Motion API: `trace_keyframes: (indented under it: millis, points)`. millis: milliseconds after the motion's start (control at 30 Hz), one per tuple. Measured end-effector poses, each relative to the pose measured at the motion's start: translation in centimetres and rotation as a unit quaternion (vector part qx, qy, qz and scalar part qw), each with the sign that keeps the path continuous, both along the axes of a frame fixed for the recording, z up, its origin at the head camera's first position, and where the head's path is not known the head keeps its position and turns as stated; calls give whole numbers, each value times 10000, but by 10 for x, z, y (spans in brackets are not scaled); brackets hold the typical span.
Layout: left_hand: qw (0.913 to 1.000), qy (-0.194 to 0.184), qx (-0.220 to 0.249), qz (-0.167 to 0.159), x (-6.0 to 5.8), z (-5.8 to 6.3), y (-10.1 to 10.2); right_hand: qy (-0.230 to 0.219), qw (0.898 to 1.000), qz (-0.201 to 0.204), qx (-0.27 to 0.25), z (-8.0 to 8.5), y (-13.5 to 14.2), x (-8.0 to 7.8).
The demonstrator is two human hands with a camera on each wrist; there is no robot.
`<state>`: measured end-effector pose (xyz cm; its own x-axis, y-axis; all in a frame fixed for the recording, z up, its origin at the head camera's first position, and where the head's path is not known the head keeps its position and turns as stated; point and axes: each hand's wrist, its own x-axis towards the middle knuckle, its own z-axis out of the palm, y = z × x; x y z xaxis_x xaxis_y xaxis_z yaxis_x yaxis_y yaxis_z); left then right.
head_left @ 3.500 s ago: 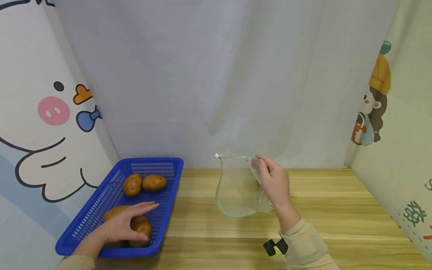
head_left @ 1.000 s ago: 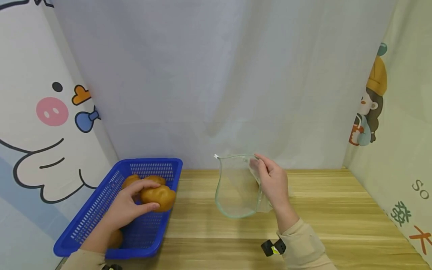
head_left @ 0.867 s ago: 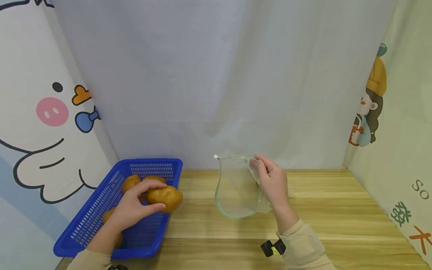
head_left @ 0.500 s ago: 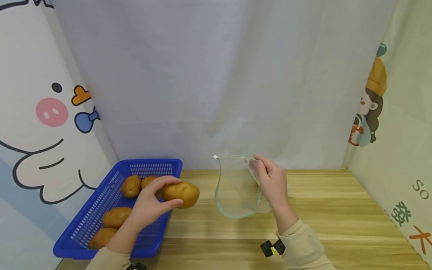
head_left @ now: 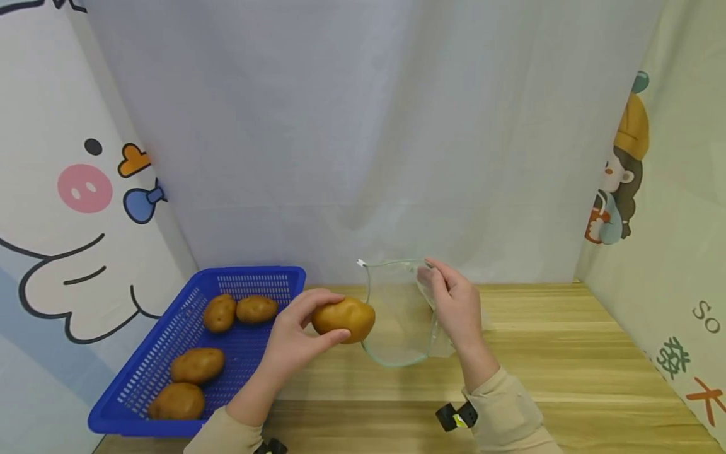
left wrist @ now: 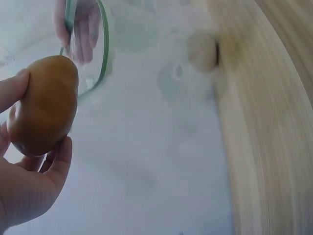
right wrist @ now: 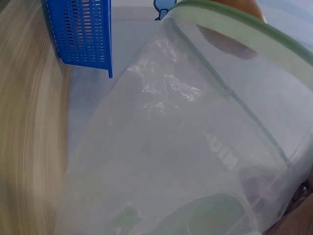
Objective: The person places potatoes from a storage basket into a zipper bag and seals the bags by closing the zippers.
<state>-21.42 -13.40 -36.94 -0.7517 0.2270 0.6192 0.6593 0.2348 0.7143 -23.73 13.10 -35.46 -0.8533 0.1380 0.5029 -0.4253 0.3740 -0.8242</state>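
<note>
My left hand [head_left: 297, 334] grips a brown potato [head_left: 343, 319] between thumb and fingers. The potato overlaps the left edge of a clear zip bag [head_left: 399, 321] in the head view. In the left wrist view, the same potato [left wrist: 45, 105] is close to the bag's green rim [left wrist: 105, 44]. With its fingers and thumb, my right hand [head_left: 458, 309] pinches the bag's right edge, and the mouth of the bag gapes wide. A white slider sits at the bag's upper left corner. The right wrist view is mostly filled by the bag's see-through side [right wrist: 146, 132], with pale green print low on it.
A blue plastic basket [head_left: 278, 378] stands on the left of the wooden table [head_left: 544, 353]. Several potatoes lie inside it, two at the back [head_left: 256, 309] and two at the front [head_left: 196, 366]. A grey cloth [head_left: 363, 126] hangs behind, with printed side cloths left and right.
My left hand has picked a potato out of the basket and carried it rightward over the basket's edge to the bag. The right hand and bag have hardly moved.
</note>
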Motion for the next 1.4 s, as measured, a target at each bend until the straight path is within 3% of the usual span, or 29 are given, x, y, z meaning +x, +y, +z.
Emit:
trace_keyframes:
  millis: [400,767,1067,1200,1400]
  points:
    - [9966,815,-9,114,-2,1,44,-112,9999,-85,71,-1,-1,1]
    - [9948,936,-207,340,-4,6,64,-102,9997,-165,118,1,-2,0]
    - [9916,1109,-288,601,-6,-1,71,-74,9998,-70,180,0,-2,-1]
    - [9888,1182,-518,753,-7,-6,76,-22,9999,47,97,-1,-3,-1]
    - [9864,1079,-1027,690,-6,-10,82,-61,9999,120,99,-1,-4,0]
